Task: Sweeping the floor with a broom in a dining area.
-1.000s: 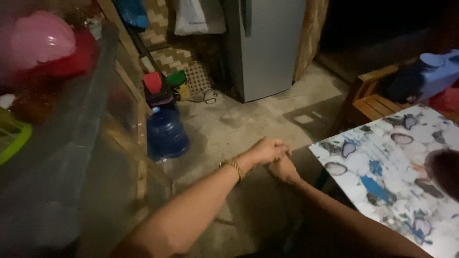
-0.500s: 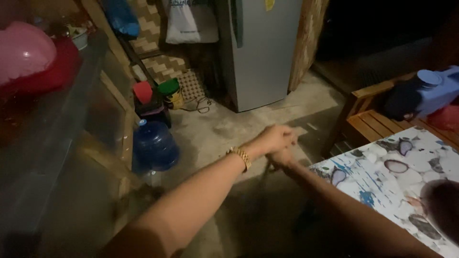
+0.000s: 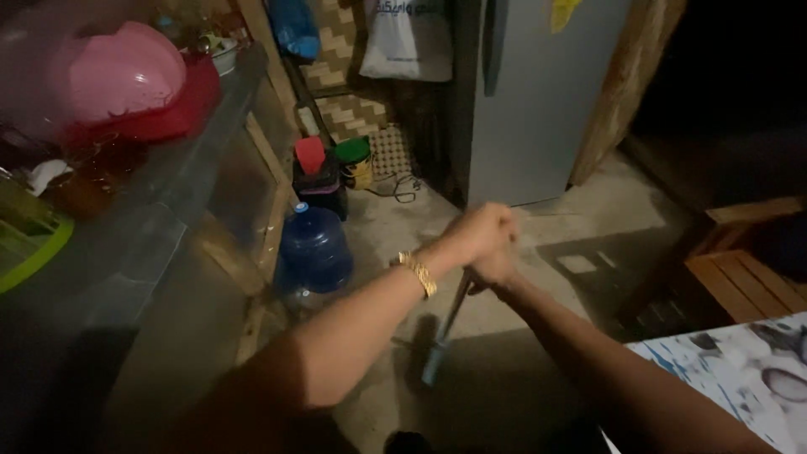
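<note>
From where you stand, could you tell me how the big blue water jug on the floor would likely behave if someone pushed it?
The blue water jug is squat and wide-based, so it would probably slide rather than tip. The rough concrete floor would likely resist sliding. Its fill level cannot be seen, so its weight is uncertain; the rounded walls might roll if it were laid down.

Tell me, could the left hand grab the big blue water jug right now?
Probably not at once. The left hand is wrapped round a stick together with the right hand, and the jug stands apart on the floor, unblocked.

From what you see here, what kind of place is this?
Probably a simple home kitchen: a grey refrigerator, a counter with a pink bowl, and a blue water jug on the concrete floor.
</note>
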